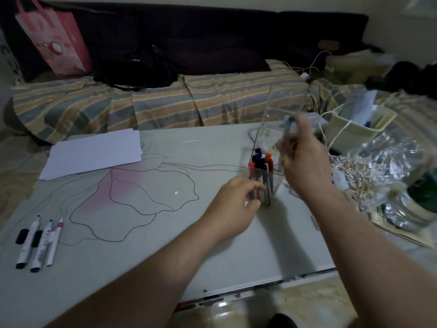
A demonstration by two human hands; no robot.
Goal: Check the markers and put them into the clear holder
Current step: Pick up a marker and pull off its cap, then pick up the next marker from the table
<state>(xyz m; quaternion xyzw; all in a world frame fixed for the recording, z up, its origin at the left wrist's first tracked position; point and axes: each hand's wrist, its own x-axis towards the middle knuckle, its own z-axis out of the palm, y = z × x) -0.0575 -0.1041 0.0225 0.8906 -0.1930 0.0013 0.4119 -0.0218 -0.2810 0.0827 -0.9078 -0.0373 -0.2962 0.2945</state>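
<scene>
A: Where's the holder?

B: The clear holder (266, 183) stands upright on the surface (146, 252), right of the middle, with a tall clear back panel rising behind it. Several markers (261, 162) stand in it, caps up: red, black and a blue one.

A: And the hands?

B: The left hand (233, 207) is at the holder's near-left side, fingers curled against its lower wall, gripping it. The right hand (305, 159) is raised just above and to the right of the holder, pinching a white marker (287, 129) that points upward. It's blurred, so I can't make out the cap colour for sure.

A: Any markers still out?

B: Three, at the near-left edge of the surface, well apart from the holder: two white-barrelled ones (34, 242) with black ends, and a thinner pen (54, 242) with a pink band. Two black caps (22, 236) lie just beside them.

A: What else is about?

B: White paper (94, 152) at the far left, a flower drawing (132, 190) printed on the surface. A cream basket (354, 130) and crinkled foil wrap (390, 166) to the right. Behind, a striped sofa cover (165, 102), a black bag (137, 67) and a pink bag (54, 39).
</scene>
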